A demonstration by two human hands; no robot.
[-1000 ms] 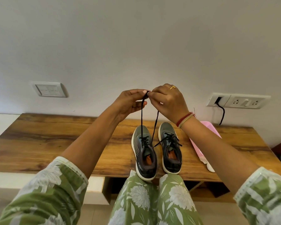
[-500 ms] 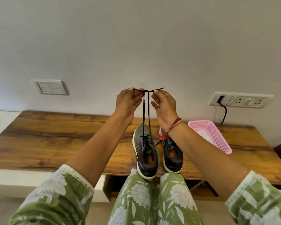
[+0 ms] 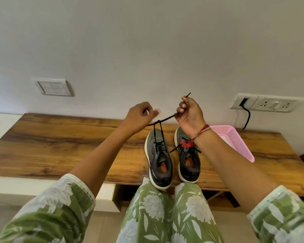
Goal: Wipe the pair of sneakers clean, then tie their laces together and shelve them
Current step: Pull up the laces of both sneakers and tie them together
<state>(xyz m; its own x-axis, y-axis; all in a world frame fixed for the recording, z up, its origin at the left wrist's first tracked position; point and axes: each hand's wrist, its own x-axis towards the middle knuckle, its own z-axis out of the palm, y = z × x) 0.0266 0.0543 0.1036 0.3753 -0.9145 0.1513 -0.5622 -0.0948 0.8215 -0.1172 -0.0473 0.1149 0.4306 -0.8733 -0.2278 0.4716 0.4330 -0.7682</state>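
Two dark grey sneakers with white soles stand side by side on the wooden bench top (image 3: 63, 142), toes toward the wall: the left sneaker (image 3: 159, 160) and the right sneaker (image 3: 189, 162). Black laces (image 3: 158, 132) rise from the left sneaker to a crossing point and stretch sideways between my hands. My left hand (image 3: 139, 118) grips one lace end, a little blurred. My right hand (image 3: 188, 114) pinches the other end, whose tip sticks up past my fingers. A loose lace lies across the right sneaker.
A pink plastic basket (image 3: 235, 141) sits right of the sneakers on the bench. On the wall are a switch plate (image 3: 54, 87) at left and a socket panel (image 3: 265, 103) with a black cable at right. An open compartment shows below the bench.
My hands have moved apart and lower, drawing the laces out sideways from where they were pinched together. The crossing point now sits closer to the left sneaker.
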